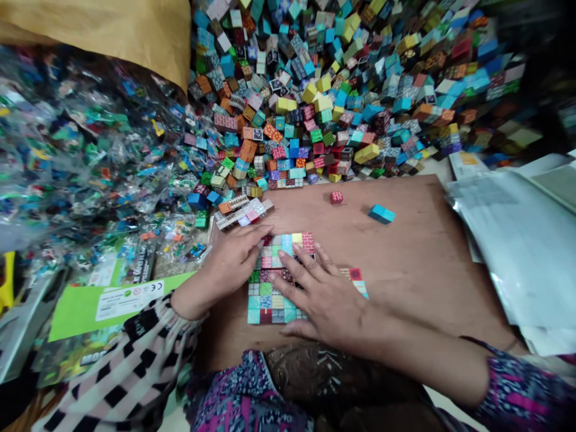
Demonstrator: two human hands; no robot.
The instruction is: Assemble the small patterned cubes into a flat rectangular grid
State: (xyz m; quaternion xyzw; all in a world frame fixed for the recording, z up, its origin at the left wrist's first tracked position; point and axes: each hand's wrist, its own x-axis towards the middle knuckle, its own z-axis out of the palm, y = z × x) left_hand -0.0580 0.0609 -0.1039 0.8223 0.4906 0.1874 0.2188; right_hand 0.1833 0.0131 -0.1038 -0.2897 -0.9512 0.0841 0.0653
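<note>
Block grid, head view: the flat grid of patterned cubes lies on the wooden board in front of me, between my hands and partly under the right one.
My left hand: at the grid's upper left, fingers close together and slightly bent, tips at the edge cubes; whether they pinch one, I cannot tell.
My right hand: open, palm down, fingers spread across the grid's middle and right.
Loose cubes: a red brick-patterned cube and a blue block sit apart beyond my right hand; joined strips lie just beyond my left.
Big pile: mixed cubes spread behind the board, cut off at the top.
Hidden: my right hand covers many of the grid's cubes; my left fingers cover part of its upper left corner.
Hard to make out: the bagged pieces on the left blur together, partly under brown paper; a yellow thing is cut off at the left edge.
Writing: a white label on the green card shows a CE mark; its small print is unreadable.
</note>
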